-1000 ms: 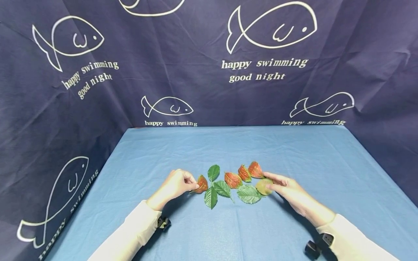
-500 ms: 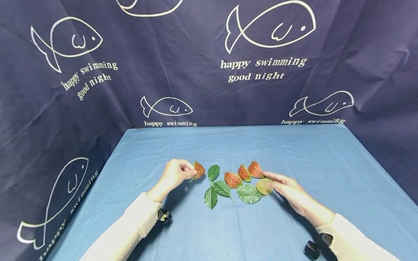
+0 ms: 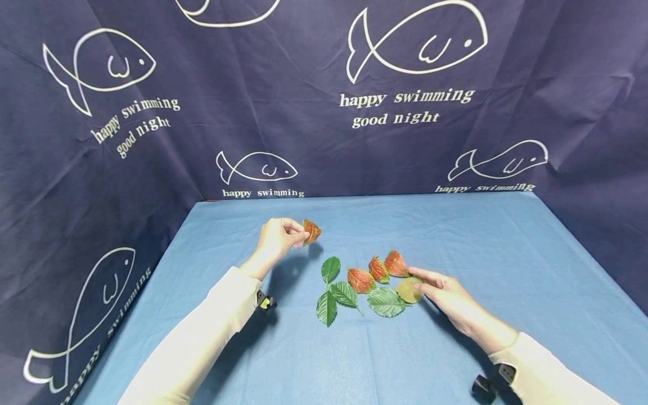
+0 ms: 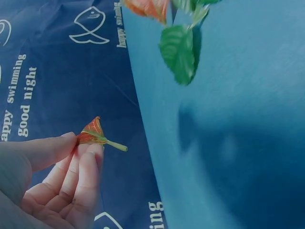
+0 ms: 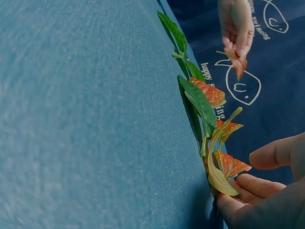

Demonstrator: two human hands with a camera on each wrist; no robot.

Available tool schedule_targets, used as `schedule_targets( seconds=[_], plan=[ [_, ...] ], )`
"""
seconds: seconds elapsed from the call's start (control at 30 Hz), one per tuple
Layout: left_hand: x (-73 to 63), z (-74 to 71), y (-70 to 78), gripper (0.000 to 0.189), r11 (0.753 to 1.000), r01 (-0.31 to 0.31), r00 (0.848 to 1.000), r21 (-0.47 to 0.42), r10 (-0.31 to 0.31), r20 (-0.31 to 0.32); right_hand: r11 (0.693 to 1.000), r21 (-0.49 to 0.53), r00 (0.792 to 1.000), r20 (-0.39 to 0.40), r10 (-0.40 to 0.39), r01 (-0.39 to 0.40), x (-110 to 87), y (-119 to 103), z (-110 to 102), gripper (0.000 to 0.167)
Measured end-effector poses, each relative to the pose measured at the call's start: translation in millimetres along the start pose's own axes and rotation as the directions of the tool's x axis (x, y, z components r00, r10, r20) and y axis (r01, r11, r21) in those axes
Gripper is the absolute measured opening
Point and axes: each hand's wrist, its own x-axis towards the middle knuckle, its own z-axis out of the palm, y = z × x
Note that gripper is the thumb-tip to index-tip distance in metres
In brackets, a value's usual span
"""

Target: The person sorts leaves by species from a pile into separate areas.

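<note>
My left hand (image 3: 277,239) pinches a red-orange leaf (image 3: 311,231) between thumb and fingertips, raised off the blue cloth, its shadow falling below. In the left wrist view the held leaf (image 4: 93,132) shows a short pale stem. My right hand (image 3: 452,302) is low over the right end of a leaf group, digits spread apart. One fingertip reaches the edge of a red leaf (image 3: 396,264); another lies over a yellow-green leaf (image 3: 409,289). The right wrist view has the yellow-green leaf (image 5: 219,181) against the lower fingers, with a gap to the upper digit.
Green leaves (image 3: 344,293) with one leaf (image 3: 331,269) at the top lie left of centre. Two more red leaves (image 3: 360,280) and a broad green leaf (image 3: 386,302) lie beside them. Dark fish-print cloth (image 3: 324,140) hangs behind the blue-covered table (image 3: 324,365).
My left hand has lifted the red-orange leaf from beside the green leaves and carried it away toward the back of the table. The right hand has stayed nearly still.
</note>
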Motion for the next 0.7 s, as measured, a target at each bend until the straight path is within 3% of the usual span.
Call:
schedule_targets(
  seconds=[0.23,0.43,0.7],
  plan=[
    [18.3,0.0,5.8,0.011,0.999,0.000,0.999,0.039,0.002,-0.043,1.000,-0.016,1.000,-0.014,0.018,-0.018,0.4,-2,3,0.055],
    [32.7,6.0,11.2,0.012,0.998,0.041,0.997,-0.056,-0.044,-0.060,0.999,-0.022,1.000,-0.018,0.025,-0.026,0.9,-5,1,0.054],
    [53.9,21.2,8.0,0.012,0.991,0.097,0.990,-0.091,-0.106,-0.091,0.999,-0.005,0.999,-0.024,0.037,-0.037,-0.5,-5,1,0.053]
  ],
)
